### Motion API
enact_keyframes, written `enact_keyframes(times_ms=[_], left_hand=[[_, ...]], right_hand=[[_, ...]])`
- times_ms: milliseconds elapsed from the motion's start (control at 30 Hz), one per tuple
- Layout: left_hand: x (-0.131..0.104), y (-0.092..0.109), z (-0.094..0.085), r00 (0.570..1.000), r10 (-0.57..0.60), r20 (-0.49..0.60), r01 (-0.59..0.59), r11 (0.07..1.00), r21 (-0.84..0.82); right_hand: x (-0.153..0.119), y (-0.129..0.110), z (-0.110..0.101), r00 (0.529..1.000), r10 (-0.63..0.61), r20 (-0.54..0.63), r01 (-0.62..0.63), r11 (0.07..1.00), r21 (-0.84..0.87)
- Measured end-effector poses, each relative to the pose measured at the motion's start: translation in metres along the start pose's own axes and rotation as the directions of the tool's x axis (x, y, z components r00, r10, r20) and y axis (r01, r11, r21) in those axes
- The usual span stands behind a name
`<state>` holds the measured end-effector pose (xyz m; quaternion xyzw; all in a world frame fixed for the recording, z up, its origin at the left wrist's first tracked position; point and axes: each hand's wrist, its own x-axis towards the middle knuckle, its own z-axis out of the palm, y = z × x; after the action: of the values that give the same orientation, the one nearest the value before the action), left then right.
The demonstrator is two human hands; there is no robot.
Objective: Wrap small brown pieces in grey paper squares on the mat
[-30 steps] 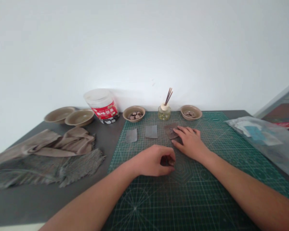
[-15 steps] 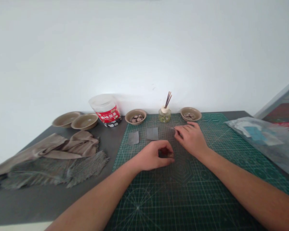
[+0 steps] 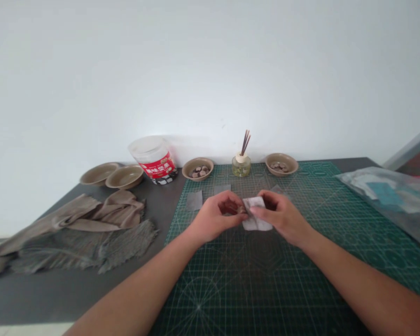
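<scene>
My left hand [image 3: 219,217] is closed, pinching a small brownish piece [image 3: 242,210] that its fingertips partly hide. The piece looks like those in the bowls, but its kind is unclear. Facing it, my right hand [image 3: 283,215] grips a small white square packet [image 3: 257,225], with the thumb lying across its front. The packet's left edge meets my left fingertips, just above the green cutting mat [image 3: 231,284]. Beyond the hands lie a small grey square sheet [image 3: 195,200], another grey square [image 3: 222,188] partly covered by my left hand, and a faint greyish piece [image 3: 277,189].
At the back stand a bowl of brownish pieces [image 3: 198,170], a reed diffuser [image 3: 241,165] and a second bowl [image 3: 282,165]. To the left are a plastic tub [image 3: 156,161], two bowls [image 3: 124,177] and crumpled cloths [image 3: 84,233]. A clear plastic bag [image 3: 388,193] lies right.
My right hand has come nearer and turned, and the white packet now shows in it. My left hand has shifted slightly up and left; the two hands now meet at the packet.
</scene>
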<state>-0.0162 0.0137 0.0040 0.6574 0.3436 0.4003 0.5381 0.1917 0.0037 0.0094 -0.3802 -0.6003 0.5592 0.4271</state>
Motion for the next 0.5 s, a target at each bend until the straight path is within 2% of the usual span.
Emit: enact_keyframes(times_ms=[133,233,300,400,500], left_hand=[[0.0010,0.0002,-0.0008,0.996,0.083,0.014,-0.084,0.991,0.105],[0.0023,0.0024,-0.0025,0.989,0.143,-0.039,-0.138,0.984,0.114],[0.0031,0.0033,-0.0037,0.984,0.145,-0.101,-0.134,0.985,0.111],[0.0038,0.0016,-0.0045,0.981,0.092,-0.172,-0.073,0.991,0.112],[0.0041,-0.0029,-0.0031,0.988,0.017,-0.153,-0.002,0.996,0.093]], right_hand=[[0.0013,0.0035,-0.0058,0.987,0.123,0.104,-0.140,0.975,0.172],[0.0011,0.0049,-0.0069,0.982,0.157,0.108,-0.181,0.949,0.260],[0.0012,0.0053,-0.0072,0.982,0.167,0.090,-0.187,0.930,0.316],[0.0025,0.0062,-0.0086,0.989,0.133,0.067,-0.147,0.949,0.278],[0.0040,0.0079,-0.0106,0.995,0.093,0.023,-0.096,0.980,0.176]])
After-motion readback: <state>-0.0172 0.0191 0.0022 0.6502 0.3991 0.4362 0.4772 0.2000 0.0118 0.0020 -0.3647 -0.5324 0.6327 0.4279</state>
